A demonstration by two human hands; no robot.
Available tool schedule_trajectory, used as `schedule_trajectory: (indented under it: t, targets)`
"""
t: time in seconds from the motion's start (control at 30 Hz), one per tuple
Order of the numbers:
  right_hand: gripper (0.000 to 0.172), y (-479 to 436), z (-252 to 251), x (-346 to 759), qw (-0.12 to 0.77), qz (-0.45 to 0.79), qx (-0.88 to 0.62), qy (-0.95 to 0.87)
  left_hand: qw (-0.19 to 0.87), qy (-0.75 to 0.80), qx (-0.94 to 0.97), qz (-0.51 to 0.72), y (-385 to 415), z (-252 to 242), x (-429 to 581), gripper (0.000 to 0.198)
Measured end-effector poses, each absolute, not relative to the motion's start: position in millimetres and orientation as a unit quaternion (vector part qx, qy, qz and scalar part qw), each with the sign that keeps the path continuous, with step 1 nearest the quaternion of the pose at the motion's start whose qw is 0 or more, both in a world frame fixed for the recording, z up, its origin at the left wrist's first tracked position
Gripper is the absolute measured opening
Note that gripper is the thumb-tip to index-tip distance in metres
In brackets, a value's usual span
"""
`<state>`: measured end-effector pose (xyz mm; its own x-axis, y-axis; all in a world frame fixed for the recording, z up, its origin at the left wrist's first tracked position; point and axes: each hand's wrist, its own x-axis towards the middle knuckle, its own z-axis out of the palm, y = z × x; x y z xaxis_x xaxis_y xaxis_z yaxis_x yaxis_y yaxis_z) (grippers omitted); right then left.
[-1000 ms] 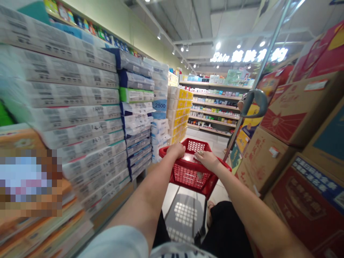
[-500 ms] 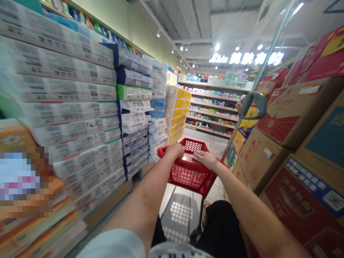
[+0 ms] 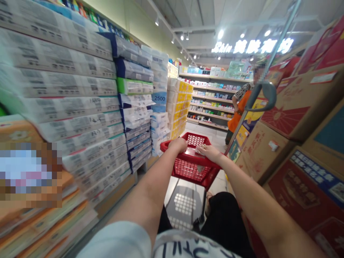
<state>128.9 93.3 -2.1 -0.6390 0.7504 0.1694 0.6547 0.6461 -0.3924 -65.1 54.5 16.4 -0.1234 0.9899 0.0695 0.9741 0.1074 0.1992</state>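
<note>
Ahead of me, in the head view, is a red plastic shopping cart [image 3: 193, 168] with a perforated basket. My left hand [image 3: 178, 145] is closed around the left part of its handle. Further right on the handle rests my right hand [image 3: 210, 152], its fingers curled over the bar. Something small and pale shows at the right fingers, too small to make out. Part of the handle lies hidden under both hands. Only a little of the basket's inside shows.
Stacked tissue packs [image 3: 94, 107] line the left side, with yellow-and-white packs [image 3: 181, 104] beyond. Cardboard cartons [image 3: 279, 125] and a metal pole with a grey loop [image 3: 262, 96] stand at right. A person in orange [image 3: 239, 111] stands ahead near stocked shelves [image 3: 212, 96].
The person in orange has come into view behind the pole, where only a small part showed before. My view has shifted slightly; both hands stay on the cart handle.
</note>
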Motion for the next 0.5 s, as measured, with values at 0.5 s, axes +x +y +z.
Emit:
schedule_trajectory:
  t: [0.5]
  targets:
    - [0.044, 88.7, 6.0, 133.3, 0.058, -0.035, -0.437, -0.897, 0.007, 0.745, 0.657, 0.115, 54.6, 15.8, -60.1, 0.051]
